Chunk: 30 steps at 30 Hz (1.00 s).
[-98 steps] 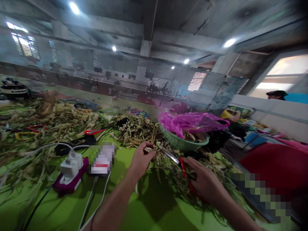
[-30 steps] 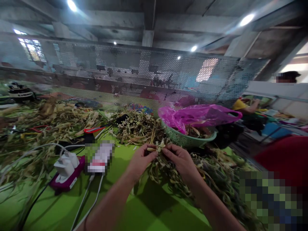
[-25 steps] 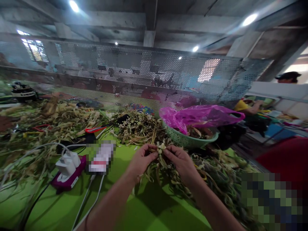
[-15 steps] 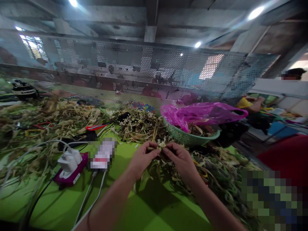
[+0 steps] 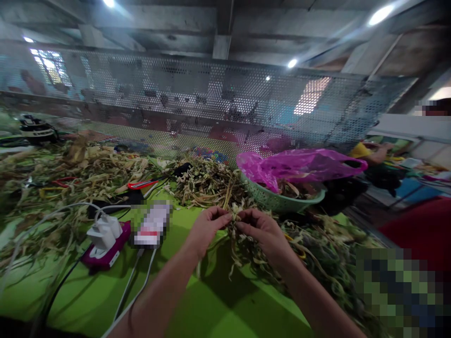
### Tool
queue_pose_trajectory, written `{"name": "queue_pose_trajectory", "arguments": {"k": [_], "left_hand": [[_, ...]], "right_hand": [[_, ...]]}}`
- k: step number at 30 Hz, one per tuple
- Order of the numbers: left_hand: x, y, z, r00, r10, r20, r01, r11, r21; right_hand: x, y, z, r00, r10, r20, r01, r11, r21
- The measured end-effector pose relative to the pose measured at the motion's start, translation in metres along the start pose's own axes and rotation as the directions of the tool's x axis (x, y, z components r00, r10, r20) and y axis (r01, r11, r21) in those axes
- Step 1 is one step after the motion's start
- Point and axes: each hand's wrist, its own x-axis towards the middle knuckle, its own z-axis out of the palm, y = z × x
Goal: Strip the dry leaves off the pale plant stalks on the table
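Observation:
Both hands meet above the green table [image 5: 165, 286], near the middle of the view. Between the fingertips is a pale, dried plant piece [image 5: 235, 215], with thin strands hanging below it. My left hand [image 5: 210, 225] pinches it from the left, thumb against fingers. From the right, my right hand [image 5: 260, 227] grips the same piece with thumb and fingers pressed together. Just behind the hands lies a heap of dried plant stalks [image 5: 207, 183]. More greenish dried stalks [image 5: 327, 253] lie to the right of my right hand.
A green basket [image 5: 282, 202] bears a pink plastic bag [image 5: 303, 165]. At left are a purple power strip [image 5: 114, 253] with white plugs, cables, a blurred phone [image 5: 153, 225], a red cutter [image 5: 141, 185] and more dried plants [image 5: 98, 164]. A perforated metal screen [image 5: 176, 103] stands behind.
The fingertips have shifted slightly on the plant piece, and more of its strands now show hanging between the hands. The view has moved a little.

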Motion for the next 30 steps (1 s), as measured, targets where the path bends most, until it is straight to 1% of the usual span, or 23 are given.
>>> {"name": "queue_pose_trajectory", "arguments": {"k": [2,5,7,10,13,15,17,18,20,23,25,27,30], "left_hand": [[0.0003,0.0016,-0.0005,1.000,0.004,0.006,-0.004,1.000,0.009],[0.0012,0.0004,-0.0009,1.000,-0.007,0.015,0.007,1.000,0.004],[0.0026,-0.0024,-0.0011,1.000,0.017,0.008,-0.017,0.999,0.028],[0.0046,-0.0061,-0.0015,0.998,0.061,0.016,-0.062,0.996,0.071],[0.0044,-0.0060,-0.0012,0.998,0.042,0.037,-0.043,0.999,0.025],[0.0025,-0.0040,-0.0005,0.998,0.004,0.056,-0.001,0.999,-0.043],[-0.0001,-0.0019,0.0006,0.997,-0.031,0.067,0.038,0.994,-0.103],[-0.0015,-0.0012,0.0013,0.997,-0.045,0.069,0.053,0.991,-0.126],[-0.0035,-0.0006,0.0025,0.995,-0.073,0.071,0.084,0.982,-0.172],[-0.0041,-0.0016,0.0037,0.991,-0.094,0.097,0.112,0.972,-0.206],[-0.0033,-0.0026,0.0037,0.992,-0.081,0.093,0.097,0.978,-0.186],[-0.0023,-0.0035,0.0032,0.995,-0.071,0.073,0.082,0.984,-0.157],[-0.0007,-0.0052,0.0020,0.995,-0.078,0.064,0.086,0.987,-0.139]], "right_hand": [[-0.0006,-0.0015,-0.0002,1.000,0.001,-0.019,-0.001,1.000,-0.003],[-0.0010,-0.0023,0.0001,1.000,-0.017,0.002,0.017,0.999,-0.037],[-0.0011,-0.0021,0.0009,0.999,-0.039,0.013,0.040,0.995,-0.087],[-0.0018,-0.0003,0.0025,0.999,-0.041,-0.022,0.038,0.993,-0.116],[-0.0033,0.0033,0.0041,0.999,0.035,-0.039,-0.036,0.999,-0.009],[-0.0047,0.0053,0.0049,0.995,0.104,-0.002,-0.104,0.989,0.104],[-0.0055,0.0061,0.0056,0.990,0.139,0.037,-0.144,0.972,0.185],[-0.0056,0.0060,0.0057,0.990,0.134,0.036,-0.139,0.970,0.199],[-0.0050,0.0052,0.0058,0.996,0.091,-0.011,-0.088,0.981,0.172],[-0.0034,0.0031,0.0053,0.993,0.011,-0.116,-0.003,0.998,0.065],[-0.0030,0.0012,0.0047,0.987,-0.030,-0.157,0.027,1.000,-0.015],[-0.0035,-0.0009,0.0044,0.983,-0.069,-0.169,0.055,0.995,-0.082],[-0.0052,-0.0034,0.0050,0.980,-0.116,-0.159,0.094,0.986,-0.138]]}}
